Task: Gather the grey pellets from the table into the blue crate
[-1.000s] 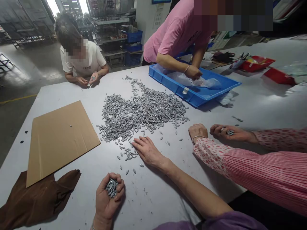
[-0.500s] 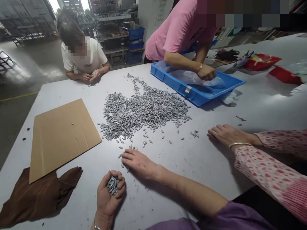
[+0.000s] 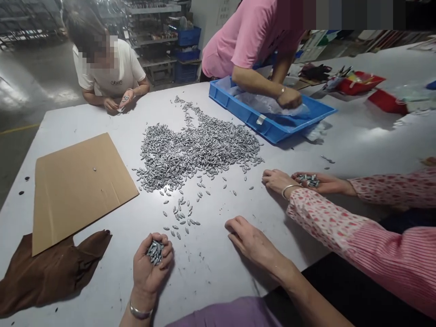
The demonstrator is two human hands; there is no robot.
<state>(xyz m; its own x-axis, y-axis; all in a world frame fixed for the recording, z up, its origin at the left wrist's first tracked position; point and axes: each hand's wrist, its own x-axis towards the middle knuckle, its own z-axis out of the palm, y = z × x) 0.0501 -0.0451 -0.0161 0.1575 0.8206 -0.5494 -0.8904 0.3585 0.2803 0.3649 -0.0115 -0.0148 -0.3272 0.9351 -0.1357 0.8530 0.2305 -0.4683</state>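
Small, pointed, silvery-grey pieces (image 3: 218, 147) lie in a broad heap, some scattered

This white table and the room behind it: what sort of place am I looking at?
Most likely a workshop or small factory. A big heap of silvery pieces lies loose on the white table, beside a blue plastic tray, and loaded shelves stand in the background.

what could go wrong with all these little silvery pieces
Silvery pieces could spill from the curled left hand, since they sit exposed in its grip. Loose pieces between that hand and the heap might get scattered by a careless brush. The small grey bit on the cardboard could be overlooked.
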